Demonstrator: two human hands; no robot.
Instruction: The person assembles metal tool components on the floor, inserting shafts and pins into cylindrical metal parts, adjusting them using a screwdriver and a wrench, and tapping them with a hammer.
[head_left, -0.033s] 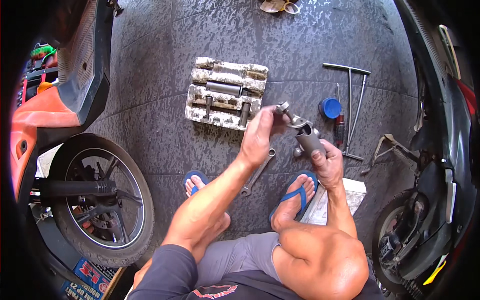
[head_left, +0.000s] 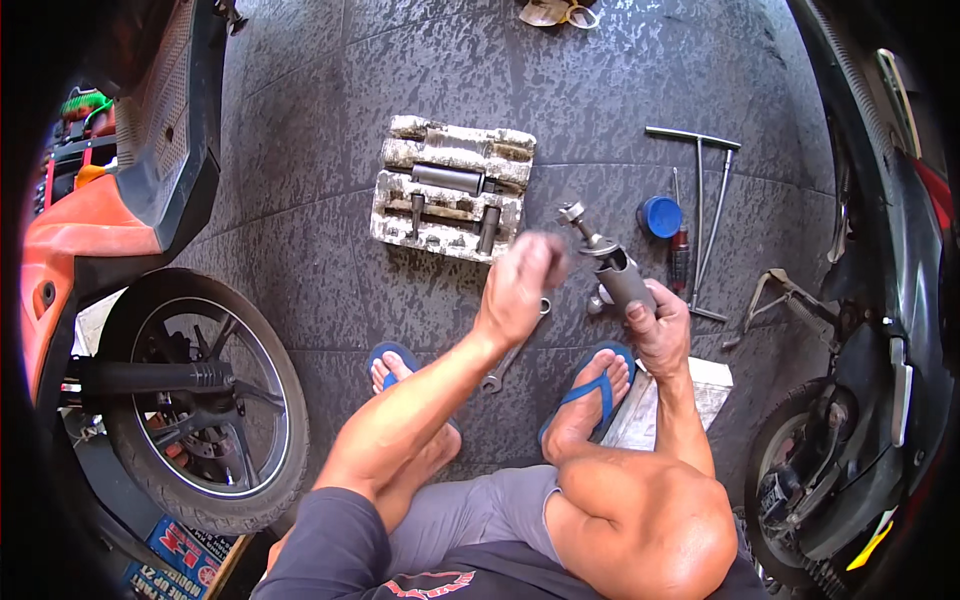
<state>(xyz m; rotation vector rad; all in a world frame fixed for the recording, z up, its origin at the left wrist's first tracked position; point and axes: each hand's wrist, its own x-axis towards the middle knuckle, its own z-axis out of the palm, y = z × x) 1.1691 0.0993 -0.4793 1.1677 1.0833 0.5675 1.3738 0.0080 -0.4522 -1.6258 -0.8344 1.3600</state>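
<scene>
Wrapped around a grey metal tube (head_left: 626, 285) is my right hand (head_left: 662, 325), its thumb pressed along the side. From the tube's upper end a bolt (head_left: 581, 222) sticks out with a washer-like collar and a bright head. A rounded metal piece (head_left: 600, 298) shows beside the tube. My left hand (head_left: 522, 285) is just left of the bolt, apart from it, with its fingers bent and smeared by motion. A worn white foam tray (head_left: 455, 135) lies ahead on the floor, with a dark cylinder (head_left: 448, 179) and smaller metal parts in its slots.
A wrench (head_left: 518, 352) lies between my feet. To the right are a blue round lid (head_left: 660, 216), a screwdriver (head_left: 680, 262) and T-handle wrenches (head_left: 700, 190). Motorcycles flank me: a wheel (head_left: 285, 400) at left, dark bodywork (head_left: 865, 340) at right.
My left hand has come away from the bolt, moving slightly left and down. The bolt's head now shows uncovered. My right hand keeps its hold on the tube.
</scene>
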